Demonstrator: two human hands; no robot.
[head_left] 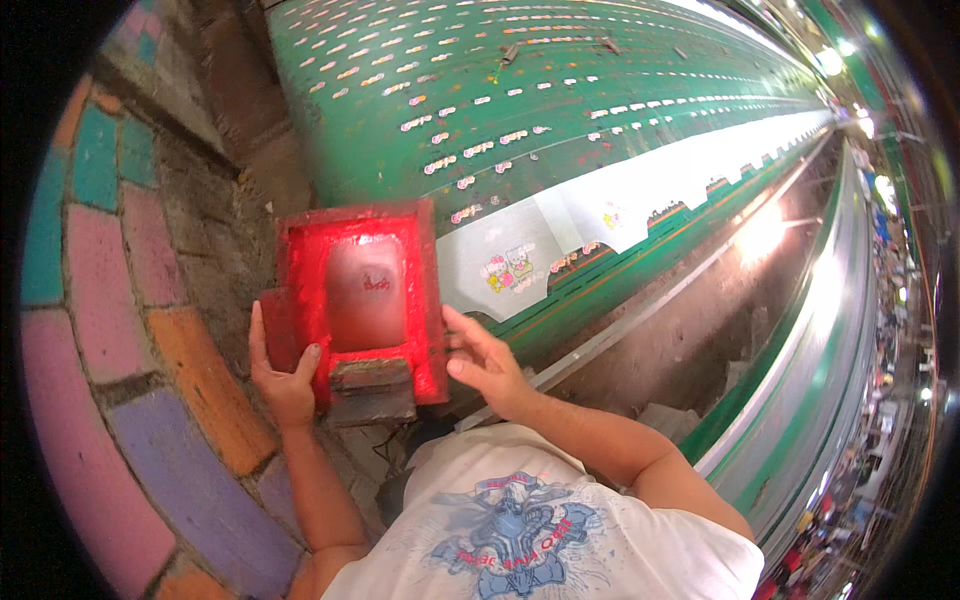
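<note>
A screen printing frame (428, 270), smeared with bright red ink, is held up in front of me. Its pale mesh window shows a small dark red design. My left hand (285, 385) grips the frame's left side, thumb on the front and fingers along the outer edge. At the opposite side, my right hand (492, 368) has curled fingers against the lower right edge. A worn squeegee (370, 388) with a dark, ink-stained block rests across the near end of the frame. Just right of the frame lies a pale fabric piece (505, 270) with a printed cartoon picture.
A long green printing table (350, 150) stretches away, with rows of small printed marks and more white fabric pieces (680, 185) along its near edge. Metal rail (640, 315) borders it. Another green table (800, 380) stands right. Painted brick wall (200, 370) rises at left.
</note>
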